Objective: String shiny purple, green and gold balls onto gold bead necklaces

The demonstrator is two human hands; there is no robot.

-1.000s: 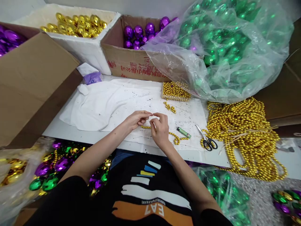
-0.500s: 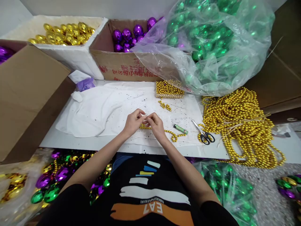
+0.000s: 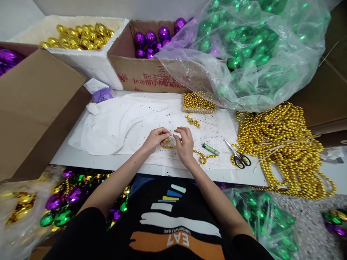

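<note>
My left hand (image 3: 157, 138) is closed in a pinch on the end of a gold bead string (image 3: 202, 157), though the exact spot between the fingertips is too small to make out. A few beads show just under those fingers. From there the string runs along the white cloth (image 3: 130, 119), passes behind my right hand (image 3: 185, 143) and curls on its far side. The right hand is held just beside the left, thumb and fingers apart. Beyond the hands lie a few short gold bead pieces (image 3: 193, 122).
To the right are a green tube-shaped item (image 3: 210, 149), scissors (image 3: 238, 157) and a heap of gold bead strings (image 3: 282, 141). Behind stand a tray of gold beads (image 3: 199, 103), a carton of purple balls (image 3: 151, 77), a foam box (image 3: 89, 63) and a bag of green balls (image 3: 252, 57).
My hands were together, fingertips meeting; now the right fingers have opened and drawn slightly away to the right. The left stays pinched. The whole view has shifted a little.
</note>
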